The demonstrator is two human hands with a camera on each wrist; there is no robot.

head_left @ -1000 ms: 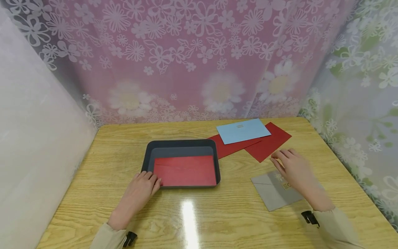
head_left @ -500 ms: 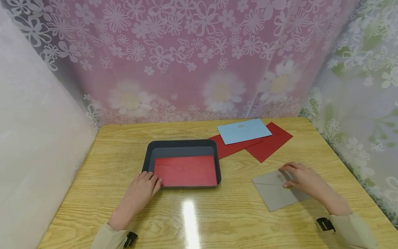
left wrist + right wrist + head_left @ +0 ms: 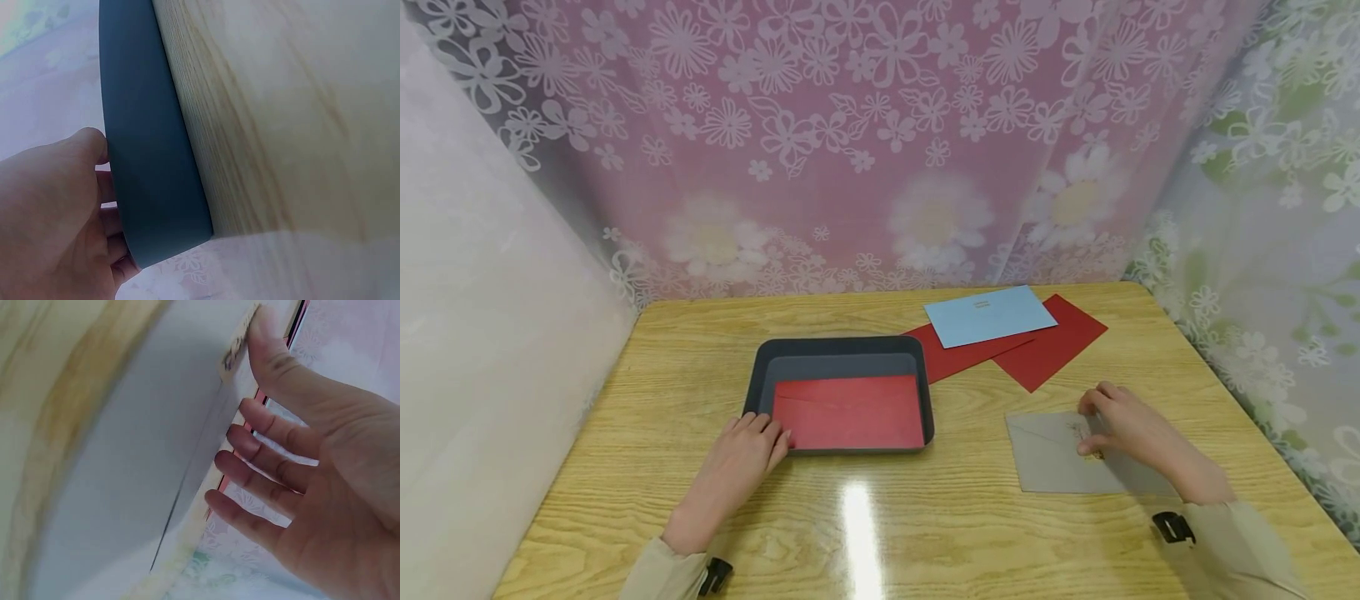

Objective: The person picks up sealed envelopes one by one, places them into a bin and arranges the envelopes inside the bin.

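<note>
Tray, head view: the dark tray [image 3: 842, 343] is sitting flat on the wooden table [image 3: 662, 350], and a folded red envelope [image 3: 850, 414] is lying inside, toward its near right part.
Left hand, head view: the left hand [image 3: 741, 454] is gripping the near left corner, probably steadying the tray.
Grey envelope, head view: the grey envelope [image 3: 1048, 467] is lying on the table right of the tray, within the right hand's [image 3: 1131, 433] easy reach.
Pile, head view: a blue envelope [image 3: 991, 317] is overlapping two red envelopes [image 3: 1063, 333] farther back, seemingly laid loosely.
Rim, left wrist view: thumb and bent fingers are holding the tray at its rim, likely keeping it from sliding.
Spread fingers, right wrist view: the right hand is resting wide, fingertips touching the grey envelope's edge and thumb near a printed patch [image 3: 232, 359], apparently controlling it; whether it is pinching, I cannot tell.
</note>
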